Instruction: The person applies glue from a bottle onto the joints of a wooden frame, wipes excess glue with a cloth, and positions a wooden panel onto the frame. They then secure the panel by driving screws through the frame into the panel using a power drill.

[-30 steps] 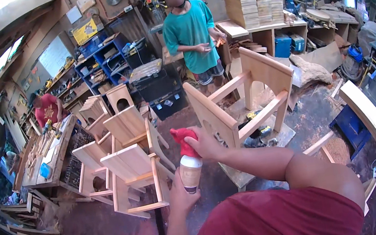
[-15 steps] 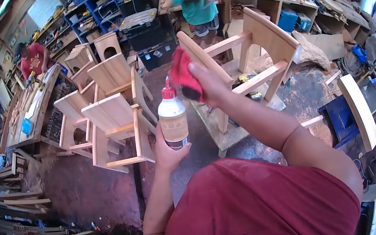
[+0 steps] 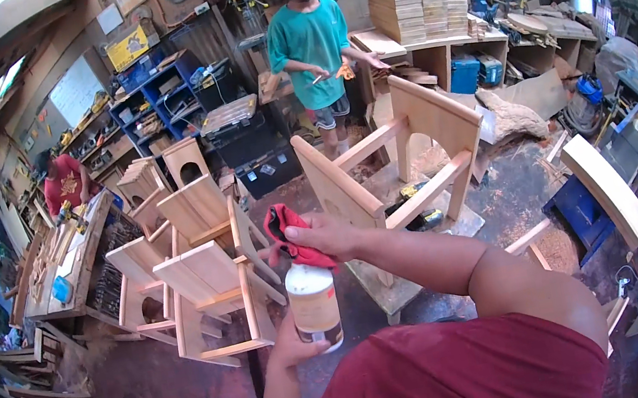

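Observation:
My left hand [image 3: 297, 344] is wrapped round the lower part of a white glue bottle [image 3: 312, 299] with a tan label, held upright before me. A red cloth [image 3: 297, 232] with a dark patch lies over the bottle's top, hiding its cap and nozzle. My right hand [image 3: 326, 238] grips this cloth from above. Beyond my right forearm a wooden stool frame [image 3: 434, 180] lies on its side on a low work table [image 3: 377, 295]. Left of the bottle stand several pale wooden stools [image 3: 210, 276], close together.
A person in a green shirt [image 3: 314, 44] stands behind the stool frame, and another in red [image 3: 66, 186] bends over a bench at left. Stacked boards [image 3: 398, 13] sit at the back. A curved wooden piece [image 3: 607, 193] leans at right, by a blue metal stand [image 3: 579, 214].
My right hand has brought the red cloth down and left onto the bottle's top. The bottle sits lower in view. The view has tilted up, and the person in green now has both hands spread apart.

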Available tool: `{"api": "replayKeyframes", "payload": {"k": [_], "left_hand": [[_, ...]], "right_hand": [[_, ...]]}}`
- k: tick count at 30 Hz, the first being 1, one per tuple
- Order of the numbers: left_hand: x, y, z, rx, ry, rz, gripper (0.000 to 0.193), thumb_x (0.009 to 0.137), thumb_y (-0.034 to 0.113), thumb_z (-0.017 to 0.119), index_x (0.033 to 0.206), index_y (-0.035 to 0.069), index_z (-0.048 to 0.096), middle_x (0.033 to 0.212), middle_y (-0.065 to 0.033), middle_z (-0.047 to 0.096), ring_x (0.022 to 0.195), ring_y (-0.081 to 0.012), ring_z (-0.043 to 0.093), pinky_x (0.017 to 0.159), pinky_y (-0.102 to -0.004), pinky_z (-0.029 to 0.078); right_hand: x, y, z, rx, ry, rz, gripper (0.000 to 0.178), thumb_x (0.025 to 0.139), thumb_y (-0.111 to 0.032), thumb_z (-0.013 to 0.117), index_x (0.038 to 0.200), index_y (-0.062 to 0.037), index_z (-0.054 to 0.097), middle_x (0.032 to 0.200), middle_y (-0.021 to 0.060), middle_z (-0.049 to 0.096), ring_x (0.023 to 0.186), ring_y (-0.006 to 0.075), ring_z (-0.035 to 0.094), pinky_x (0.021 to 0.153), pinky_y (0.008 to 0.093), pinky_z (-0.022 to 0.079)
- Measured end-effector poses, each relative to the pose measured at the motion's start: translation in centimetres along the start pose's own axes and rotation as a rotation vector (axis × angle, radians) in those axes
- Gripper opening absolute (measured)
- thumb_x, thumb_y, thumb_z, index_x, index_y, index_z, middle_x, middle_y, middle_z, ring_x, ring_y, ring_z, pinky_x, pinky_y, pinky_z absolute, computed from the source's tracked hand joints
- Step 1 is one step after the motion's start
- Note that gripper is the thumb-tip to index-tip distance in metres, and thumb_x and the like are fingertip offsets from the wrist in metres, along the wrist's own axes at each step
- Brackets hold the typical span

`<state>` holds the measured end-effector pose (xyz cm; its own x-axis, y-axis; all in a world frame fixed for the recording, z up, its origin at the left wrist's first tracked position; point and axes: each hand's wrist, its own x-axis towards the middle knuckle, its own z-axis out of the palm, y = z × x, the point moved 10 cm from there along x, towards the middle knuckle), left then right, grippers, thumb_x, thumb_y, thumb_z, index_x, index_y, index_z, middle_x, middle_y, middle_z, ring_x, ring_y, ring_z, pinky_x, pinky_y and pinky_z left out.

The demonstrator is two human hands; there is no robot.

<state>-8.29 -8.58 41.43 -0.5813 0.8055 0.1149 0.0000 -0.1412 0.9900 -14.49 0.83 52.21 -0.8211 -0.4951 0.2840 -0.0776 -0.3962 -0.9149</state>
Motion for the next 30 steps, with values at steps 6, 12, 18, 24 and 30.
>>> {"api": "replayKeyframes", "payload": {"k": [6,12,18,24,30], "left_hand": [[0.1,0.6,3.0,-0.491,-0.194,0.102,0.088,0.058,0.022,0.078,0.13,-0.002,0.035,0.112,-0.0148,0.056,0.097,-0.026,0.062,0.083,-0.0383,0.052],[-1.2,1.5,-3.4,0.363,0.415,0.01,0.087,0.061,0.013,0.076,0.135,0.004,0.031,0.113,-0.014,0.057,0.105,-0.0286,0.059,0.087,-0.0402,0.049],[-2.1,4.0,-6.0,1.175,0.838,-0.217,0.087,0.064,0.017,0.073,0.138,0.006,0.029,0.126,-0.0197,0.05,0.112,-0.0389,0.052,0.091,-0.0469,0.044],[-2.7,6.0,-5.6,1.098,0.901,0.099,0.091,0.062,0.018,0.075,0.14,0.007,0.029,0.127,-0.02,0.049,0.115,-0.037,0.051,0.095,-0.0434,0.043],[-1.4,5.8,-3.9,0.958,0.773,0.03,0.094,0.058,0.018,0.075,0.14,0.004,0.028,0.125,-0.0195,0.052,0.116,-0.035,0.051,0.095,-0.0413,0.044]], "right_hand": [[1.3,0.3,2.3,0.308,-0.103,-0.011,0.038,0.094,-0.038,0.052,0.116,-0.0078,0.048,0.101,0.0136,0.065,0.117,0.0246,0.053,0.09,0.0342,0.046],[1.4,2.8,-3.5,-0.348,0.517,0.006,0.034,0.094,-0.034,0.051,0.09,-0.0036,0.067,0.083,0.0066,0.066,0.073,0.0112,0.06,0.069,0.0292,0.047],[1.7,3.9,-4.8,0.402,0.719,-0.128,0.048,0.097,-0.049,0.039,0.106,-0.0043,0.053,0.085,0.0074,0.063,0.069,0.0155,0.059,0.064,0.0311,0.051],[1.9,0.1,-7.5,0.26,0.569,-0.243,0.054,0.095,-0.054,0.038,0.122,-0.0071,0.044,0.105,0.0111,0.062,0.085,0.0197,0.061,0.073,0.032,0.051],[0.8,-1.5,-1.2,-0.367,0.36,-0.193,0.039,0.096,-0.029,0.05,0.125,-0.0028,0.046,0.106,0.0086,0.064,0.091,0.0148,0.061,0.082,0.03,0.05]]}}
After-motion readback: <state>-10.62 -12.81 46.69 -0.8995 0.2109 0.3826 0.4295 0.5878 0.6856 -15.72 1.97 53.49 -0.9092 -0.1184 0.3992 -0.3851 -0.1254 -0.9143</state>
